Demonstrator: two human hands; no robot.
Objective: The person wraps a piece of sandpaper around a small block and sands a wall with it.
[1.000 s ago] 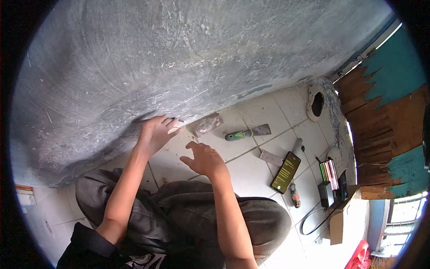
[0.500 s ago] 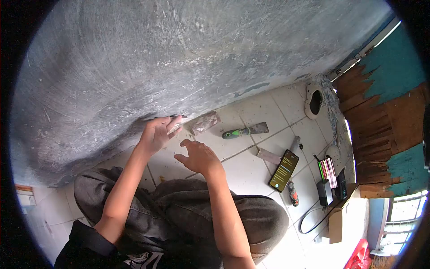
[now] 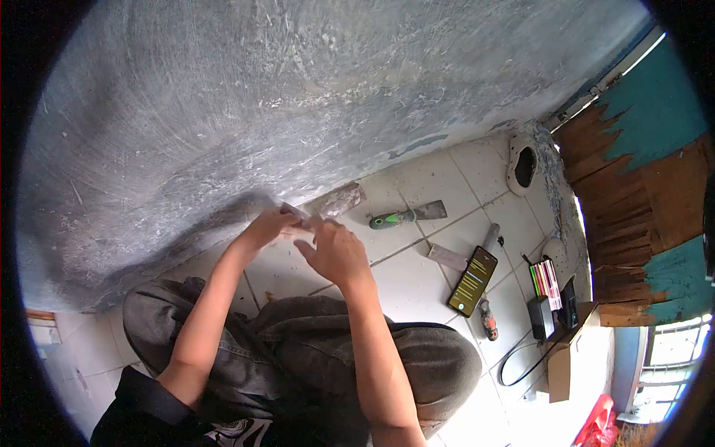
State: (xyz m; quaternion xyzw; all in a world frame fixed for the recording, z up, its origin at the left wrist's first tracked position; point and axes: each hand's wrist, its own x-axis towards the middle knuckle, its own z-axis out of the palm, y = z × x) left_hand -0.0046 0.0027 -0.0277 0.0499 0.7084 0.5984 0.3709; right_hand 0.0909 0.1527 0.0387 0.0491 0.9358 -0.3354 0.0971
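Close to the foot of the wall, my left hand [image 3: 262, 229] pinches a thin, greyish-pink sheet [image 3: 296, 213], perhaps sandpaper. From the other side my right hand [image 3: 339, 255] has its curled fingers on the same sheet, with the thumb standing a little apart. The fingertips cover part of the sheet, and motion smears them slightly. Just beyond my right hand a flat, plaster-smeared piece [image 3: 342, 200] lies against the wall base. To its right rests a scraper [image 3: 406, 216] with a green and black handle.
The scuffed grey wall [image 3: 261, 97] rises in front of the tiled floor [image 3: 402, 276]. Rightward lie a phone [image 3: 473, 281], a small flat strip [image 3: 447, 257], a red-and-black-handled tool [image 3: 488, 320], a pale shoe [image 3: 521, 165], a black box [image 3: 540, 318] and a cardboard box [image 3: 562, 372].
My hands have come together on the thin sheet. The left fingers, spread before, have closed on it, and the right hand has moved slightly up toward the wall.
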